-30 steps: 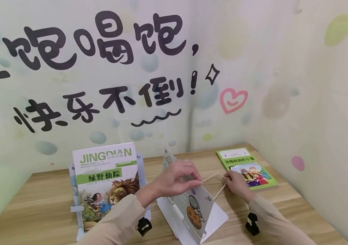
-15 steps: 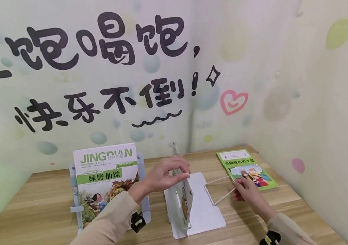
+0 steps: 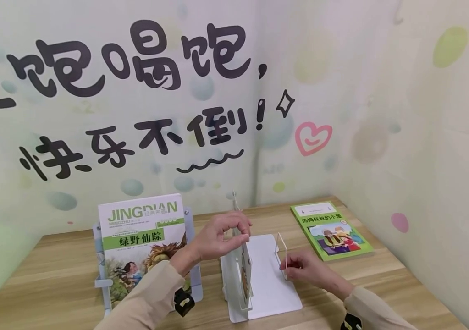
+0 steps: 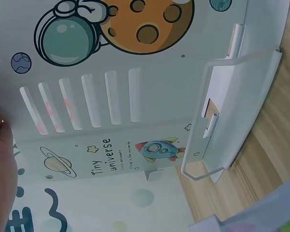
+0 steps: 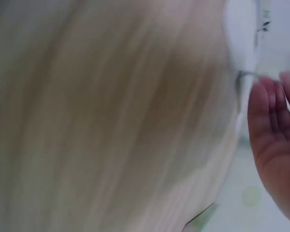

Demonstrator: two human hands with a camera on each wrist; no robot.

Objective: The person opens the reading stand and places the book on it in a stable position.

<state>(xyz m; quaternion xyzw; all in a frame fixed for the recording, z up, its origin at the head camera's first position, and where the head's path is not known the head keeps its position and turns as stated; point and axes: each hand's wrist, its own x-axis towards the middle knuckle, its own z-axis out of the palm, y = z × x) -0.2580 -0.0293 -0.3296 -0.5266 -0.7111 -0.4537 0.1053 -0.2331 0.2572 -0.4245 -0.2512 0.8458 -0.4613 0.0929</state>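
Note:
A white folding book stand (image 3: 273, 288) with a cartoon space print stands on the table, its base plate flat and its back panel (image 3: 245, 279) raised nearly upright. My left hand (image 3: 217, 238) grips the panel's upper edge with curled fingers and thumb. In the left wrist view the panel's printed face (image 4: 169, 92) shows slots and a wire page holder (image 4: 195, 118) at its ledge. Over the right part of the base rises a thin wire support (image 3: 286, 252). My right hand (image 3: 310, 270) pinches it between thumb and fingers. The right wrist view is blurred.
To the left, a second stand (image 3: 195, 256) bears a large book (image 3: 141, 229) with a lion on its cover. A green book (image 3: 333, 231) lies flat at the back right of the wooden table (image 3: 44, 275). Printed walls (image 3: 234, 178) close off the back and right.
The back panel has swung more upright and the base shows more. My right hand first drew the wire support rightward and down, then brought it back left, where it stands up over the base.

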